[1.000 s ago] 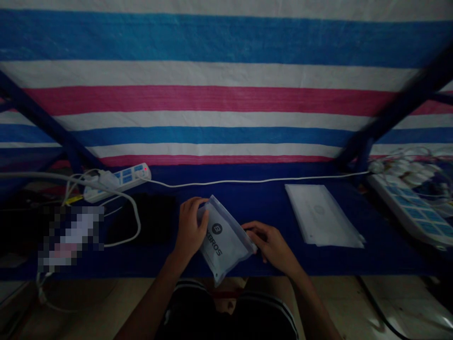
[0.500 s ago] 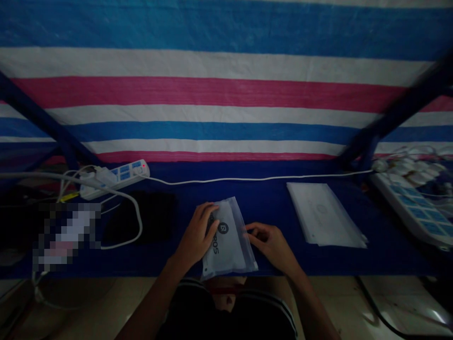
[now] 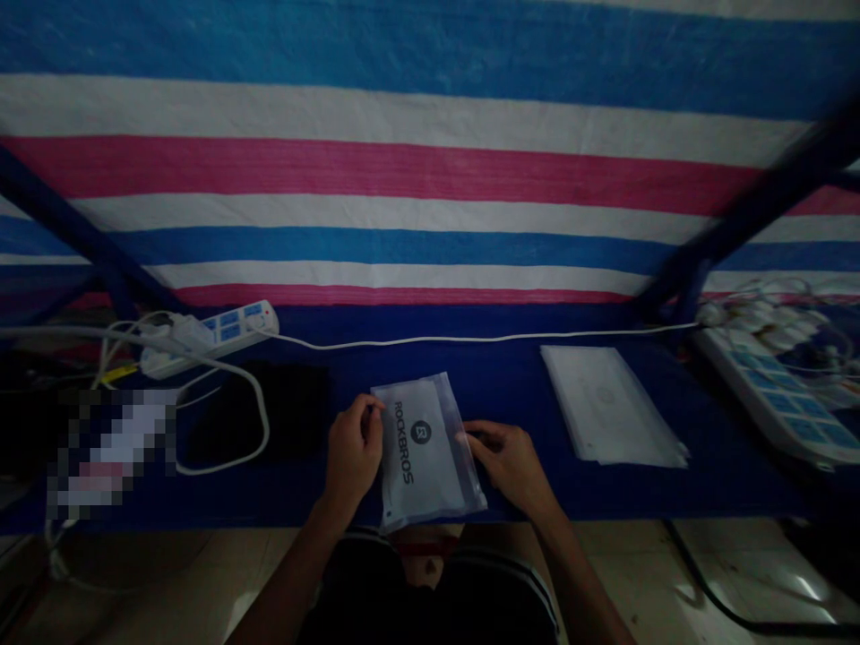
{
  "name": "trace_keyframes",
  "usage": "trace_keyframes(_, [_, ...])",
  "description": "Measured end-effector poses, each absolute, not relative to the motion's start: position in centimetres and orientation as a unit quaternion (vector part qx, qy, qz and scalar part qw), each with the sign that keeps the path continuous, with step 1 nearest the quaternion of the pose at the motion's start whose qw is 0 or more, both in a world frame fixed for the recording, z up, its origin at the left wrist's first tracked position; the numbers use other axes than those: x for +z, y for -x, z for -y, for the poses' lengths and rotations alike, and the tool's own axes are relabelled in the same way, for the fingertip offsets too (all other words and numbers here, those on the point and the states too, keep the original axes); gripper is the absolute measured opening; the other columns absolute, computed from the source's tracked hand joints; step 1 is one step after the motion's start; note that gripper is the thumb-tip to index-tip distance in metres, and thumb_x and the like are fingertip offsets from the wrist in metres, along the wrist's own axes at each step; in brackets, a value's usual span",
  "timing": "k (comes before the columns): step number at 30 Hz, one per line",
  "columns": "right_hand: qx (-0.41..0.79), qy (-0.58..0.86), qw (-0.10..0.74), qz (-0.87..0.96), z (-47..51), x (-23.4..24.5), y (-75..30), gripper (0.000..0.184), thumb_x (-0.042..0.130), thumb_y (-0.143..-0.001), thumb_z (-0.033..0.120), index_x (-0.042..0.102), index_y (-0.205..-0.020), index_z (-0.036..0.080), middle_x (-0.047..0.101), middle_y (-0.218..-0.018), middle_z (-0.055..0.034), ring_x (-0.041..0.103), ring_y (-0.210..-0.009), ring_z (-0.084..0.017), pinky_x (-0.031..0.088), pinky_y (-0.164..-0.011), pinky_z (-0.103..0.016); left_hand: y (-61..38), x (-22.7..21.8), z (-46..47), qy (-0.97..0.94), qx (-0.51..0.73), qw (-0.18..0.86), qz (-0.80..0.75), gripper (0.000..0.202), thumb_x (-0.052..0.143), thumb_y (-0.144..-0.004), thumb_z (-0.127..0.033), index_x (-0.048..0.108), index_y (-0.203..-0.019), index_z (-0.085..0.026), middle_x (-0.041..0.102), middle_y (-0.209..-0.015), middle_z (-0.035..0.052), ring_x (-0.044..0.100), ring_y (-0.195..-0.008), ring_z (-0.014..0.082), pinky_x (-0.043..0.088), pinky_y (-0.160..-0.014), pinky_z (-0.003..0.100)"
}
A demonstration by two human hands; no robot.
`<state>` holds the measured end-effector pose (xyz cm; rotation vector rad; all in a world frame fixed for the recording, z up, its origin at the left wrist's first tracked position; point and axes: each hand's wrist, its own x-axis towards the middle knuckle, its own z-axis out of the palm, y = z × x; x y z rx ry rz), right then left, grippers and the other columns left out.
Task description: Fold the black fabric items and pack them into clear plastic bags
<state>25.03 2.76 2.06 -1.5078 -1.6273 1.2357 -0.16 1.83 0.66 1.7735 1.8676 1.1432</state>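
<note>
A frosted plastic zip bag [image 3: 430, 461] printed "ROCKBROS" lies at the front edge of the blue table, its lettering running sideways. Its zip strip runs down the right side, with a slider at the lower right corner. My left hand [image 3: 355, 448] is at the bag's upper left edge, fingers curled and closed on it. At the right edge, my right hand [image 3: 507, 461] pinches the zip strip between thumb and fingers. To the right lies a stack of similar frosted zip bags [image 3: 597, 403], touched by neither hand.
A white power strip [image 3: 235, 327] with plugs and cables stands at the back left, beside a black cloth-like pile [image 3: 296, 412]. A white cable [image 3: 417, 340] crosses the back of the blue table [image 3: 497, 381]. Another power strip [image 3: 779, 394] full of plugs sits far right.
My left hand has slid left off the bag's face to its left edge, uncovering the whole print. My right hand stays at the zip edge. The view has shifted slightly.
</note>
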Motion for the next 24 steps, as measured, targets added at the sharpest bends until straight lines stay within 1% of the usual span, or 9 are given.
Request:
trace_keyframes(2, [0.466, 0.581, 0.283, 0.604, -2.69, 2.28, -24.95, 0.049, 0.067, -0.087, 0.058, 0.082, -0.105, 0.015, 0.077, -0.070, -0.0061, 0.062, -0.047, -0.016, 0.043, -0.044, -0.025, 0.21, 0.52, -1.84, -0.619, 0.382, 0.171, -0.664, 0.018, 0.048, -0.099, -0.025, 0.066, -0.099, -0.023, 0.061, -0.067, -0.0015, 0.058, -0.063, 0.0207, 0.040, -0.065, 0.031])
trace_keyframes(3, [0.469, 0.586, 0.278, 0.600, -2.66, 2.43, -24.92, 0.050, 0.067, -0.086, 0.059, 0.082, -0.106, 0.015, 0.076, -0.067, -0.0051, 0.057, -0.043, -0.015, 0.041, -0.041, -0.025, 0.21, 0.50, -1.84, -0.622, 0.381, 0.170, -0.663, 0.018, 0.049, -0.099, -0.025, 0.066, -0.100, -0.024, 0.062, -0.069, -0.0011, 0.059, -0.065, 0.0210, 0.040, -0.066, 0.031])
trace_keyframes(5, [0.476, 0.588, 0.274, 0.593, -2.62, 2.74, -24.85, 0.052, 0.069, -0.084, 0.059, 0.081, -0.108, 0.015, 0.073, -0.064, -0.0038, 0.053, -0.040, -0.013, 0.039, -0.039, -0.024, 0.23, 0.56, -1.83, -0.630, 0.385, 0.178, -0.650, 0.018, 0.049, -0.098, -0.026, 0.067, -0.102, -0.024, 0.065, -0.073, -0.0004, 0.062, -0.068, 0.0208, 0.042, -0.068, 0.031])
trace_keyframes(8, [0.483, 0.585, 0.277, 0.590, -2.61, 2.95, -24.83, 0.055, 0.070, -0.083, 0.059, 0.080, -0.112, 0.014, 0.073, -0.063, -0.0032, 0.052, -0.040, -0.012, 0.041, -0.039, -0.023, 0.27, 0.89, -1.80, -0.645, 0.403, 0.199, -0.619, 0.018, 0.051, -0.098, -0.026, 0.067, -0.106, -0.022, 0.064, -0.075, -0.0007, 0.063, -0.071, 0.0196, 0.045, -0.071, 0.030])
trace_keyframes(10, [0.480, 0.585, 0.278, 0.592, -2.61, 2.83, -24.85, 0.055, 0.070, -0.085, 0.059, 0.080, -0.113, 0.013, 0.072, -0.063, -0.0029, 0.051, -0.038, -0.012, 0.040, -0.039, -0.023, 0.27, 1.17, -1.79, -0.654, 0.420, 0.208, -0.594, 0.018, 0.051, -0.098, -0.025, 0.066, -0.108, -0.021, 0.065, -0.079, -0.0001, 0.065, -0.075, 0.0190, 0.047, -0.075, 0.030])
trace_keyframes(14, [0.475, 0.582, 0.293, 0.591, -2.58, 2.36, -24.91, 0.053, 0.067, -0.087, 0.060, 0.080, -0.108, 0.012, 0.071, -0.060, -0.0027, 0.050, -0.035, -0.011, 0.036, -0.038, -0.023, 0.21, 1.39, -1.80, -0.673, 0.440, 0.218, -0.554, 0.019, 0.053, -0.098, -0.022, 0.067, -0.111, -0.020, 0.065, -0.086, 0.0008, 0.065, -0.081, 0.0182, 0.049, -0.079, 0.030])
trace_keyframes(16, [0.485, 0.574, 0.304, 0.585, -2.56, 2.30, -24.92, 0.053, 0.067, -0.087, 0.059, 0.080, -0.106, 0.012, 0.072, -0.061, -0.0034, 0.050, -0.034, -0.011, 0.036, -0.039, -0.023, 0.17, 1.26, -1.78, -0.685, 0.441, 0.222, -0.536, 0.020, 0.054, -0.098, -0.020, 0.067, -0.114, -0.020, 0.064, -0.087, 0.0009, 0.064, -0.082, 0.0178, 0.050, -0.081, 0.030])
trace_keyframes(20, [0.512, 0.558, 0.310, 0.575, -2.68, 2.55, -24.79, 0.052, 0.068, -0.088, 0.060, 0.081, -0.104, 0.013, 0.076, -0.071, -0.0056, 0.048, -0.034, -0.009, 0.035, -0.039, -0.023, 0.10, 0.90, -1.71, -0.709, 0.433, 0.236, -0.504, 0.026, 0.055, -0.098, -0.017, 0.065, -0.122, -0.021, 0.065, -0.096, 0.0029, 0.064, -0.090, 0.0183, 0.050, -0.086, 0.031])
trace_keyframes(24, [0.526, 0.559, 0.298, 0.567, -2.97, 2.67, -24.32, 0.056, 0.069, -0.086, 0.062, 0.081, -0.106, 0.011, 0.073, -0.066, -0.0045, 0.043, -0.034, -0.008, 0.031, -0.037, -0.022, 0.01, 0.79, -1.67, -0.722, 0.421, 0.248, -0.490, 0.030, 0.055, -0.097, -0.012, 0.063, -0.124, -0.022, 0.065, -0.100, 0.0041, 0.064, -0.094, 0.0192, 0.050, -0.089, 0.033])
